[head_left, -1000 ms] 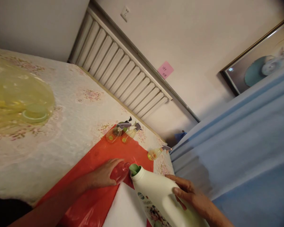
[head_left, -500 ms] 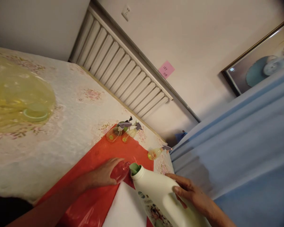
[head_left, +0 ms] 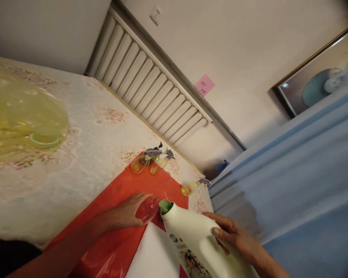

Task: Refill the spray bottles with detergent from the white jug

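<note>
My left hand [head_left: 132, 211] is wrapped around a clear plastic bottle [head_left: 147, 211] whose open neck points right; the red sheet shows through it. Close to that neck is the green pouring spout of a large cream jug [head_left: 188, 227], apparently a laundry detergent jug, tilted toward the bottle. My right hand [head_left: 230, 235] grips the jug's handle, with the thumb over it. Whether liquid is passing between spout and neck cannot be made out. Under the bottle lies a red plastic sheet [head_left: 110, 204], and a white surface [head_left: 156, 253] shows beneath the jug.
Two spray bottles [head_left: 139, 164] stand close together beyond my left hand; another spray bottle [head_left: 190, 188] is farther right. A yellow transparent bag [head_left: 20, 104] with a pale green cap [head_left: 45, 138] rests on the floral tablecloth [head_left: 84, 154]. A radiator [head_left: 150, 77] and blue cloth [head_left: 292, 173] border the table.
</note>
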`<state>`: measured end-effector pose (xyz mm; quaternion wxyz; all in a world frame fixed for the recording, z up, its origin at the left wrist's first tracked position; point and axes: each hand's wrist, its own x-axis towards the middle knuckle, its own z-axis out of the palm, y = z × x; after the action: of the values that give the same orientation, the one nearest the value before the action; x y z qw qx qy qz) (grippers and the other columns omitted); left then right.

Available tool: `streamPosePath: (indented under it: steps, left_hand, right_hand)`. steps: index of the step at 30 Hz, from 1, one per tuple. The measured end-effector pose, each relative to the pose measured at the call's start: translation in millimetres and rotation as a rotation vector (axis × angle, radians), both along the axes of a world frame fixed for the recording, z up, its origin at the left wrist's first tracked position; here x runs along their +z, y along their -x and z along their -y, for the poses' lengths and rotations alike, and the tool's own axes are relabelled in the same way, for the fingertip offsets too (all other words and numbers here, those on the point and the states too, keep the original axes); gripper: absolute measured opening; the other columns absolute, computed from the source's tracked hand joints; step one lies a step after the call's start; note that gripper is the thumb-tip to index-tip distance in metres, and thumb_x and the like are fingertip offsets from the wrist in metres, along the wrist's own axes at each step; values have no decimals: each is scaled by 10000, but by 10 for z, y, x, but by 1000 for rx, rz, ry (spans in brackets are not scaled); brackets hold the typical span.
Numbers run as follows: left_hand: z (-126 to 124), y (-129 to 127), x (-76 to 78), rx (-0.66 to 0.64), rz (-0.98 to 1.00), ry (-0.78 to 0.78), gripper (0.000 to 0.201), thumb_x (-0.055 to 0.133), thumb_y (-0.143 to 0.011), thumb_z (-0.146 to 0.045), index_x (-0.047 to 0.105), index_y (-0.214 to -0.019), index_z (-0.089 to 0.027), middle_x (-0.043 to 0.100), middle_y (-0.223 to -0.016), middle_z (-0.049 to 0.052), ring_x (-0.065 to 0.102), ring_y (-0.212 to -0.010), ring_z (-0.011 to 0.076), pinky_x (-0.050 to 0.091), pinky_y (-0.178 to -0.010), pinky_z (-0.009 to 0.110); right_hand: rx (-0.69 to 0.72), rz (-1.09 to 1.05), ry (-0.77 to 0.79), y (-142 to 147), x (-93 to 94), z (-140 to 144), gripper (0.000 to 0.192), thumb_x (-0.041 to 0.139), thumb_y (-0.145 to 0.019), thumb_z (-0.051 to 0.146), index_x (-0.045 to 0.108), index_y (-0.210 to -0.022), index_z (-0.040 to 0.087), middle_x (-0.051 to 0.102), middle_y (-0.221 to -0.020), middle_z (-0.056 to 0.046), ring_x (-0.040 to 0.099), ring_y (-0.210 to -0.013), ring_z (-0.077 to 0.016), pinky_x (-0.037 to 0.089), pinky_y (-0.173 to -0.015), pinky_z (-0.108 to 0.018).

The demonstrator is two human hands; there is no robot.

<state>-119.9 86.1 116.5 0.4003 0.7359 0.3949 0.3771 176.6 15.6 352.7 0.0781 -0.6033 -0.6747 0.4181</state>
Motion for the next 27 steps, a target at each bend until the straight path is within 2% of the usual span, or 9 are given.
streamPosePath:
  steps: [4,9,13,17,21,27]
  left_hand:
    - [-11,-4,-30,-4,4,-8,768,686,-702,-337,445,-1419,-206,501,-1474,106,460,-1354,324,380,-1137,412]
    - [-26,-14,-75,-17,43,-17,756,688,-705,-339,430,-1413,-274,500,-1475,54,452,-1356,332,373,-1140,431]
    - [-11,-13,-3,-25,16,8,746,694,-701,-366,432,-1395,-296,499,-1475,67,445,-1362,343,369,-1145,478]
    - [-13,-10,38,-24,-4,12,746,697,-698,-377,442,-1391,-271,493,-1478,84,436,-1369,361,371,-1151,470]
    - [-37,-19,-40,-40,-1,12,804,720,-678,-371,411,-1415,-284,479,-1493,70,428,-1376,356,369,-1153,461]
    - [-45,-38,-118,-10,31,-22,779,722,-695,-355,424,-1411,-274,493,-1481,70,445,-1362,352,381,-1141,461]
  right_hand:
    - [-1,2,1,-8,-2,0,652,616,-844,593,586,-1334,166,580,-777,-22,402,-548,-82,357,-448,-195]
    - [-12,3,4,-33,-20,-10,656,618,-847,588,571,-1351,170,583,-774,-18,398,-539,-77,352,-445,-191]
    - [0,-13,-2,-48,-25,-14,627,620,-858,568,579,-1343,174,571,-743,-5,384,-524,-67,329,-435,-179]
    - [0,-13,6,-43,-21,-14,630,623,-856,563,576,-1347,171,569,-749,-8,398,-534,-74,341,-438,-183]
    - [1,4,5,-49,-20,-20,645,613,-862,565,560,-1362,161,570,-754,-12,403,-531,-77,351,-444,-193]
    - [7,8,7,-61,-19,-35,668,613,-853,577,552,-1370,160,559,-750,-9,398,-527,-79,345,-444,-200]
